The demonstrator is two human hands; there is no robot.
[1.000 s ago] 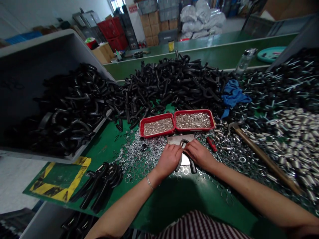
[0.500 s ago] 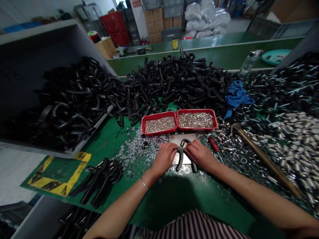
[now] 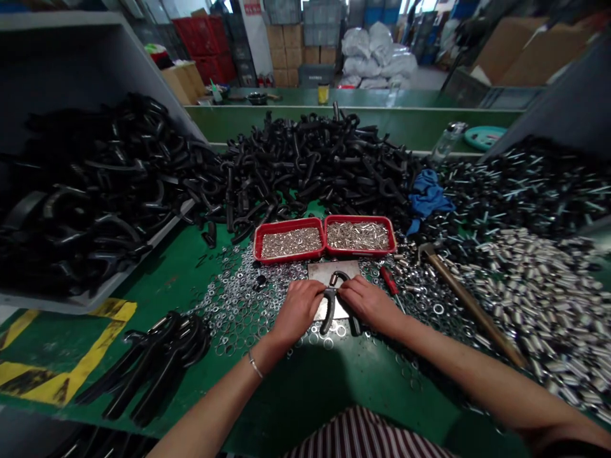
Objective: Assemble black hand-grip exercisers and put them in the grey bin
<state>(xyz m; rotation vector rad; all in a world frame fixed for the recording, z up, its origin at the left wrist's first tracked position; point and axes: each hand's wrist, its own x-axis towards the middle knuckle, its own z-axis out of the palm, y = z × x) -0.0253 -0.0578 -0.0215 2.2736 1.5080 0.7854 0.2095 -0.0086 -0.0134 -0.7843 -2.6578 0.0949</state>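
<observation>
The left hand (image 3: 299,310) and the right hand (image 3: 370,303) are pinching, with bent fingers, the two sides of the black curved tool (image 3: 329,308), which is situated over the metal plate (image 3: 317,273), near the two red trays (image 3: 290,257).

Beyond my green bench (image 3: 229,413), I see red crates (image 3: 204,39) left of a white pillar (image 3: 260,48), cartons (image 3: 285,56) and pale sacks (image 3: 375,58) to its right, grey floor (image 3: 429,78), and a bright window (image 3: 228,6).
</observation>
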